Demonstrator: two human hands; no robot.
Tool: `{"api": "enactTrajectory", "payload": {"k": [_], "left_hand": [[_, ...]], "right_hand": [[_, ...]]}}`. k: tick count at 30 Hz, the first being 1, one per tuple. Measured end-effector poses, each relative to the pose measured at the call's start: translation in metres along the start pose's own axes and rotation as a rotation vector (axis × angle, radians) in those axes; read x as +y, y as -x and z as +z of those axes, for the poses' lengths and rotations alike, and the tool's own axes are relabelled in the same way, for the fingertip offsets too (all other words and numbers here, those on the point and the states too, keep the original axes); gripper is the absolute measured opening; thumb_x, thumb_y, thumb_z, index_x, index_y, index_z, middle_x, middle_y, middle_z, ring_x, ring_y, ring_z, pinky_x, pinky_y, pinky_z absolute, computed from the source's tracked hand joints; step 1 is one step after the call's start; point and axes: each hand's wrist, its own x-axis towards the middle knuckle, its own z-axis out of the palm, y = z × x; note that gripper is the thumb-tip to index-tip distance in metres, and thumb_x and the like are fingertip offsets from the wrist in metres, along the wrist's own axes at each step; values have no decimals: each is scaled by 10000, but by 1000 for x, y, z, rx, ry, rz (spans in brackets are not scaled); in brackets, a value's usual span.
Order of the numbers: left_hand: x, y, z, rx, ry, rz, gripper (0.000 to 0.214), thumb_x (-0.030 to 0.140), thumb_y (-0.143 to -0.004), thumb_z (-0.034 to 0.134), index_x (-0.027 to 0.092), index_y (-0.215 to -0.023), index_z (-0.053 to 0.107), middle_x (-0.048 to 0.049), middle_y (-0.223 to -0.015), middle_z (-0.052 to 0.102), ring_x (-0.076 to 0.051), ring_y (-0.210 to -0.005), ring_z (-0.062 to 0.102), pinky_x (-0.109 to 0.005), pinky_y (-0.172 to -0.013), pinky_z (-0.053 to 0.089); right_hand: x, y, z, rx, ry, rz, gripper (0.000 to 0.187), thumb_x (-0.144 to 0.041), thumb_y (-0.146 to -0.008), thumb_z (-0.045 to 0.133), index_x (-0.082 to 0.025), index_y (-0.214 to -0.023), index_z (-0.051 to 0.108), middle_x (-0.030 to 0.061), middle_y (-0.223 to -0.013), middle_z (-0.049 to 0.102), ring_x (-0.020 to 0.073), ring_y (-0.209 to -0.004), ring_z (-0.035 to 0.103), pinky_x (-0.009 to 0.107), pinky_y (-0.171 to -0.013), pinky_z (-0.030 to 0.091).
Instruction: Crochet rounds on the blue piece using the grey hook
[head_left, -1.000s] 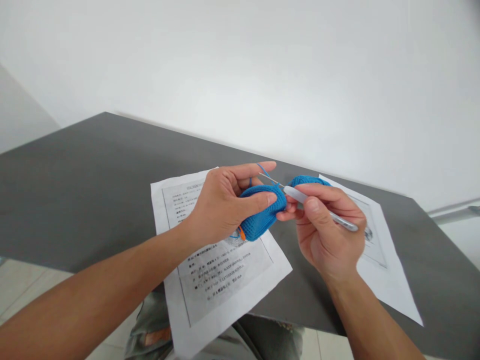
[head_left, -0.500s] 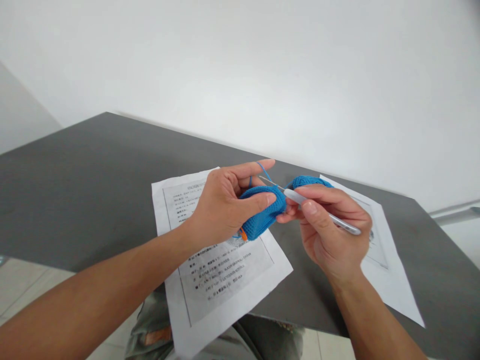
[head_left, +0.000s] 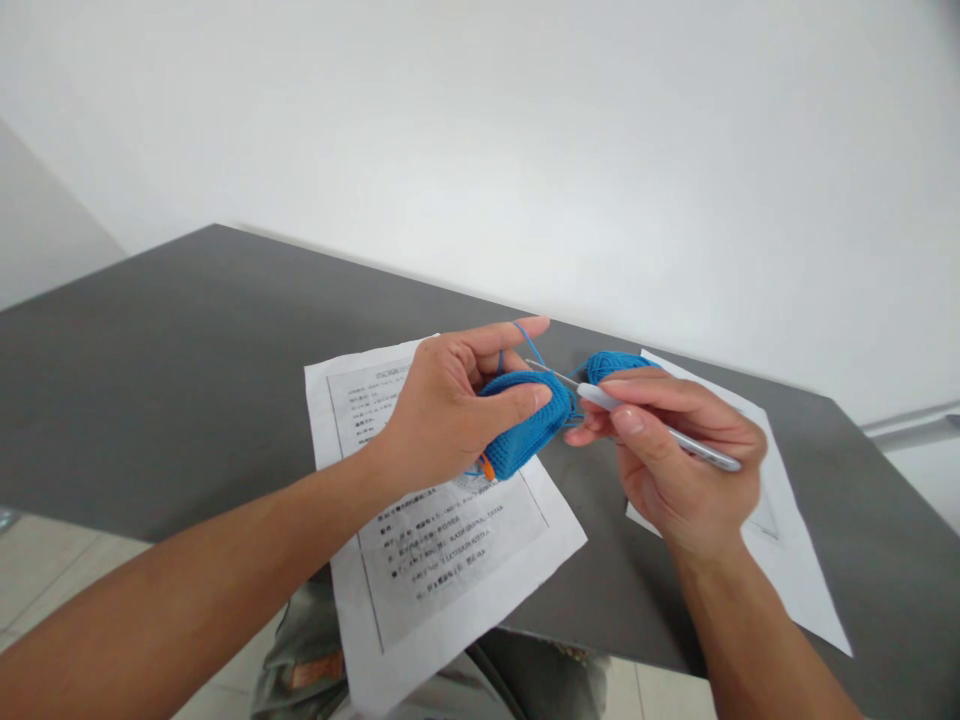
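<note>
Pinched under the thumb of my left hand (head_left: 465, 400) is a blue crochet piece (head_left: 525, 437), cupped in shape. A strand of blue yarn (head_left: 531, 343) loops over the raised left index finger and runs down to the work. An orange stitch marker (head_left: 488, 468) hangs at the piece's lower edge. My right hand (head_left: 675, 450) grips a crochet hook (head_left: 703, 449) with a grey handle, held like a pen. Its thin metal shaft points left, close to the top edge of the piece and the strand. Whether the tip has caught the yarn, I cannot tell.
A blue yarn ball (head_left: 616, 364) lies behind my right hand. Beneath my left hand a printed sheet (head_left: 480, 585) overhangs the near edge of the dark grey table (head_left: 247, 300). Another sheet (head_left: 806, 590) is at the right. A white wall (head_left: 480, 150) rises behind.
My right hand and the crochet hook have shifted slightly to the right, drawing the hook's tip back a little. The left hand and the crochet piece stay nearly in place.
</note>
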Motion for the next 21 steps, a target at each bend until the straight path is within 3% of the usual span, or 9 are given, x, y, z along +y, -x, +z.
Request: {"api": "enactTrajectory", "payload": {"k": [11, 21], "left_hand": [[3, -1, -2, 36, 7, -5, 679, 112, -702, 882, 134, -1370, 766, 21, -750, 717, -104, -598, 606, -201, -518, 488], [4, -1, -1, 48, -40, 33, 634, 191, -799, 856, 92, -1411, 721, 21, -785, 711, -89, -583, 596, -195, -492, 509]], "right_hand": [[-7, -5, -5, -71, 101, -112, 189, -214, -910, 835, -304, -1072, 872, 56, -954, 816, 204, -727, 785, 358, -580, 714], [-7, -5, -6, -63, 193, -177, 231, -180, -913, 818, -325, -1086, 868, 48, -957, 828, 205, -732, 785, 352, -550, 706]]}}
